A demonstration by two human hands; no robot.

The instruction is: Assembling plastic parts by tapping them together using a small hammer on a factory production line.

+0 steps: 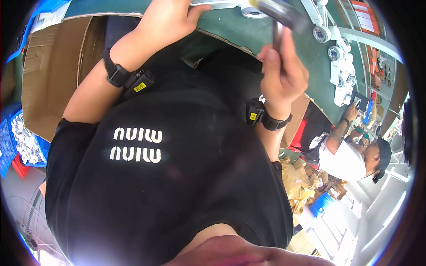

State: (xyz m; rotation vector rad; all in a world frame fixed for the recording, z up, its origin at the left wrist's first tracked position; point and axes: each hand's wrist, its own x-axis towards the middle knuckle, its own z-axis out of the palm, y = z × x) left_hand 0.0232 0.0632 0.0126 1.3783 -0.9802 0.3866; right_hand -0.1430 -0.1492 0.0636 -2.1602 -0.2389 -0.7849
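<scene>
In my right hand is a hammer, its handle upright in my closed fingers. Its dark, blurred head with a yellow end is over the round end of a long white part at the top edge. My left hand is at the near end of that part, the thumb lying along it; the other fingers are mostly cut off by the picture's edge. The hammer head partly covers the part's round end, and I cannot tell whether they touch. The green worktop lies beneath.
Several white parts with round ends line the worktop's right side. A co-worker in a white top works beyond them. An open cardboard box stands at my left, near a blue crate of small white pieces. Brown wrapped bundles lie at right.
</scene>
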